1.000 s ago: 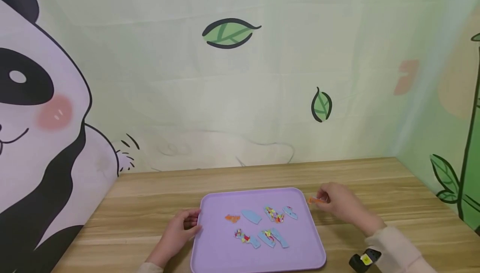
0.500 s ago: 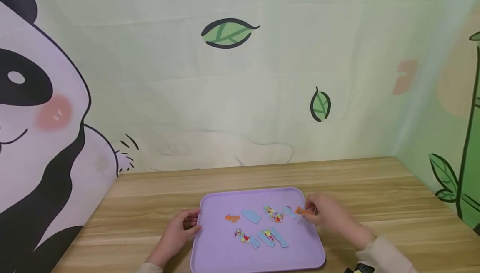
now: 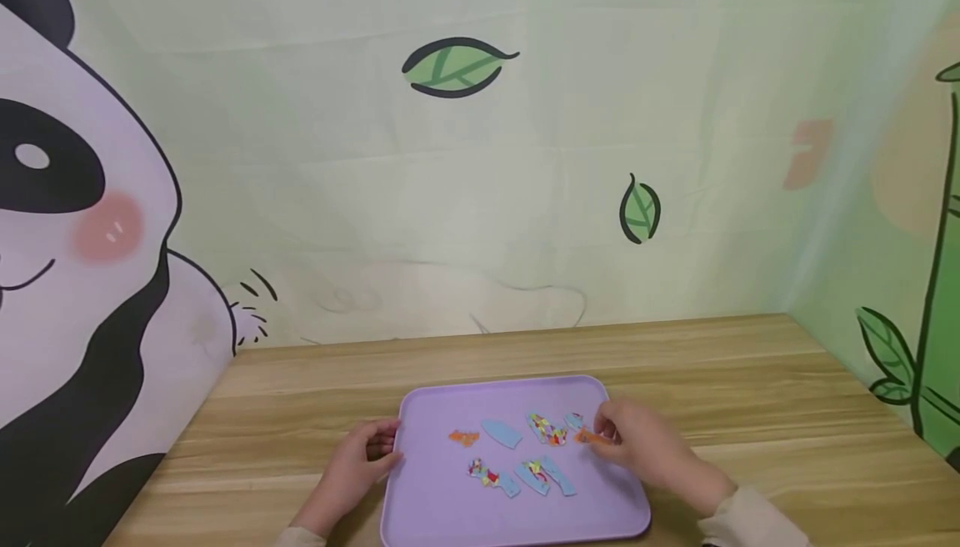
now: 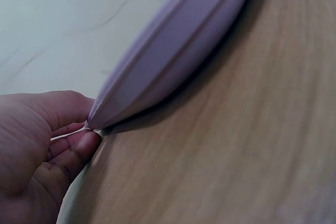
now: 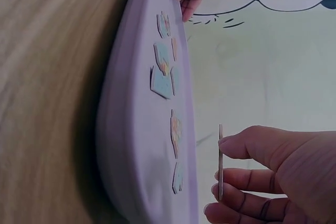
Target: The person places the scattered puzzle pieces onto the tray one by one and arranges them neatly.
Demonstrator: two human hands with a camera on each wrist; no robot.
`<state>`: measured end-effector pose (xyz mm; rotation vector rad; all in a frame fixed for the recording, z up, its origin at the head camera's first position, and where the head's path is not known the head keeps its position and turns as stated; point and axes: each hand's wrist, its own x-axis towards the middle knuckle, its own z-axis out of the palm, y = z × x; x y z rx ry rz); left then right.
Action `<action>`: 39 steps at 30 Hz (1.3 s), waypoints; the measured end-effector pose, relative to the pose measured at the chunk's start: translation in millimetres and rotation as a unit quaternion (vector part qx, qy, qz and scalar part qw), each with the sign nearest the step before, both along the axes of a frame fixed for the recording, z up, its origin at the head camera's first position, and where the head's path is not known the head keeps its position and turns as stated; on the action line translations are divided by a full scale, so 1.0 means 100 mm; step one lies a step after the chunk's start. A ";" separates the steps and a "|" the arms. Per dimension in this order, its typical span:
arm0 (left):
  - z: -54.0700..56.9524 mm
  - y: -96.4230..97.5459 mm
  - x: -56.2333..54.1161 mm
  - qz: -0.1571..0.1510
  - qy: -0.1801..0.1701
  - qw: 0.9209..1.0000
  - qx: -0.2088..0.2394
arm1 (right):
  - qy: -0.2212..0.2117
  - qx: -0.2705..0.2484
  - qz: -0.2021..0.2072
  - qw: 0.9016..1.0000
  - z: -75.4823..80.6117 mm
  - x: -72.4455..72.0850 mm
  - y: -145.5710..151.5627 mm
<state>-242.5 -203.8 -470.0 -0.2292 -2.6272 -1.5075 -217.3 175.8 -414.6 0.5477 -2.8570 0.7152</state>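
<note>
My right hand [image 3: 645,443] pinches an orange puzzle piece [image 3: 588,437] between thumb and fingers, over the right side of a purple tray [image 3: 450,518]. In the right wrist view that thin flat piece [image 5: 220,177] shows edge-on, apart from the tray. Just behind it lies a small light-blue piece [image 3: 573,420], partly covered. My left hand [image 3: 352,468] grips the tray's left rim, thumb and fingers meeting at the edge in the left wrist view. Also on the tray are another orange piece [image 3: 464,438], a plain blue piece [image 3: 502,433] and several patterned blue pieces [image 3: 547,429].
The tray stands on a wooden table [image 3: 300,388]. Behind rises a pale green backdrop [image 3: 525,197] with printed leaves and a large panda [image 3: 142,280] at the left. The tray's front part holds no pieces.
My right hand has moved left and slightly nearer, bringing the orange puzzle piece from beside the tray to over its right side. My left hand stays at the tray's rim.
</note>
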 end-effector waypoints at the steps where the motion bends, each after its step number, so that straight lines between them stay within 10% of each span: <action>1: 0.00 0.00 0.00 0.000 -0.001 1.000 0.000 | 0.000 0.002 0.000 1.000 -0.01 0.00 -0.01; 39: 0.01 0.01 0.01 0.002 0.000 1.000 0.008 | -0.005 0.074 -0.047 0.996 -0.19 0.10 -0.26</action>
